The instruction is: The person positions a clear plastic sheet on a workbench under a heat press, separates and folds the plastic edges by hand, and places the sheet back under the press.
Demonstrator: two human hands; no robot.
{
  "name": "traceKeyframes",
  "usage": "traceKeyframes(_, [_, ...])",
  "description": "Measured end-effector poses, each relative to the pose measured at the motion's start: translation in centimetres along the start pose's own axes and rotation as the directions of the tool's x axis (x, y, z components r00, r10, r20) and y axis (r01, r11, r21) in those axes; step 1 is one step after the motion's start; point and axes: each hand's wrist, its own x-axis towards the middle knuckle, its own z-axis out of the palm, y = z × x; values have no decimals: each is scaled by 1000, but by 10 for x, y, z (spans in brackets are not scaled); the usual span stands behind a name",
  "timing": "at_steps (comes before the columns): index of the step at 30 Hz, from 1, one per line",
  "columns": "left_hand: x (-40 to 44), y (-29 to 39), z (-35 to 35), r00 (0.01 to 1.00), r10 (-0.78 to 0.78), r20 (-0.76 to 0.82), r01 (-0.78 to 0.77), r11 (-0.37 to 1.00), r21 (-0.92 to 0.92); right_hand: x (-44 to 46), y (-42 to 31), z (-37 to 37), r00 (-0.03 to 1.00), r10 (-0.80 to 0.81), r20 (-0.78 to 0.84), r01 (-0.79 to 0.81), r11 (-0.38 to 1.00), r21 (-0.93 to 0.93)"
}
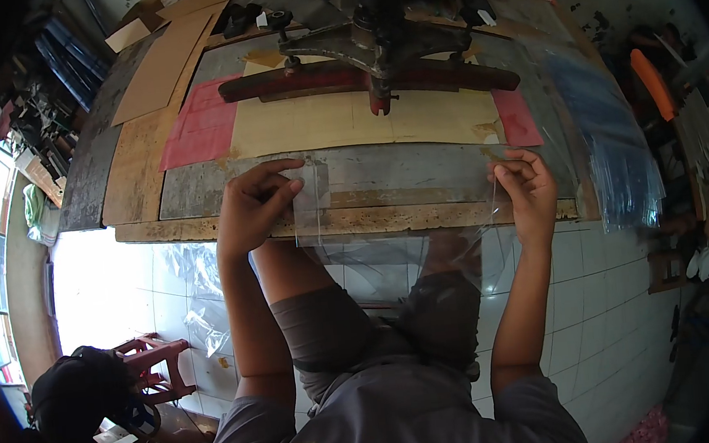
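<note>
A clear plastic sheet (pixel 408 255) hangs across the front edge of the workbench, stretched between my two hands and sagging below the edge. My left hand (pixel 254 207) has its thumb and forefinger at the sheet's upper left corner, closed on it. At the upper right corner, my right hand (pixel 526 183) pinches the sheet between thumb and fingers. Beyond the hands, a press with a dark red bar (pixel 300 80) stands over a yellowish sheet (pixel 304 125), with pink material (pixel 198 121) at its left end and more at the right.
Bluish clear plastic sheets (pixel 608 132) overhang the bench's right side. Brown cardboard (pixel 160 74) lies at the left. Loose plastic (pixel 201 294) is on the tiled floor, near a red stool (pixel 160 365) and another person in a dark top (pixel 80 406) at lower left.
</note>
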Motion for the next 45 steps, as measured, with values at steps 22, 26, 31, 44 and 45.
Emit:
traceKeyframes(22, [0, -7, 2, 996, 67, -64, -63, 996, 64, -8, 10, 0, 990, -106, -90, 115, 989, 94])
traceKeyframes(26, [0, -7, 2, 994, 82, -74, -75, 993, 96, -8, 11, 0, 988, -119, -95, 129, 986, 104])
traceKeyframes(31, [1, -8, 0, 995, 75, -67, -69, 993, 92, -6, 1, 1, 994, -69, -85, 71, 997, 24])
traceKeyframes(44, [76, 7, -18, 987, 71, 143, -135, 849, 511, 108, 6, 11, 970, -34, 240, 154, 853, -499])
traceKeyframes(45, [82, 7, -17, 984, 83, 160, -156, 837, 524, 112, 8, 15, 969, -39, 243, 163, 840, -518])
